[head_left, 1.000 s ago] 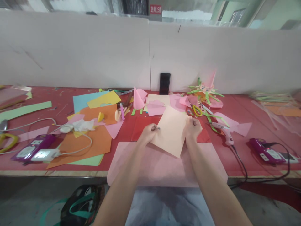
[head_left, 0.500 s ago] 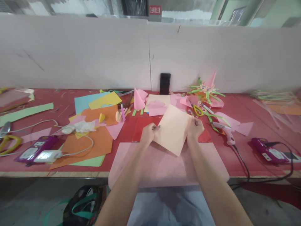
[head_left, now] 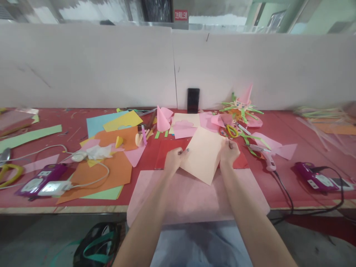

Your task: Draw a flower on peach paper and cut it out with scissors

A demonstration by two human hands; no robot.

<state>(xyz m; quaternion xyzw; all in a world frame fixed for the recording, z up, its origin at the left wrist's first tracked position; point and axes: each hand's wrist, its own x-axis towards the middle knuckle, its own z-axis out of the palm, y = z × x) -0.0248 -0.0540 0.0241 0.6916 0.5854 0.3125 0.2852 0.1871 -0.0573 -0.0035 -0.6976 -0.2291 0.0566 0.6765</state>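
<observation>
Between my two hands is a cream sheet of paper [head_left: 204, 154], held tilted above the table. My left hand [head_left: 174, 159] pinches its left edge, thumb on top. At the right edge, the fingers of my right hand [head_left: 229, 151] are closed on the same sheet. Beneath it lie a red sheet [head_left: 164, 154] and a pink mat [head_left: 155, 196] that overhangs the table's front edge. Behind the sheet are a pink flower-edged paper piece [head_left: 184, 129] and a pink paper cone [head_left: 162, 120].
Yellow-handled scissors [head_left: 231, 131] and a pink glue gun [head_left: 269, 161] with a black cord lie to the right. Orange paper [head_left: 111, 170], cables and a purple power strip [head_left: 43, 180] are on the left. A phone [head_left: 193, 100] leans on the white partition [head_left: 111, 66].
The view has shifted slightly, so everything sits a little lower and more to the left. Both hands keep their hold on the cream sheet, which has barely moved.
</observation>
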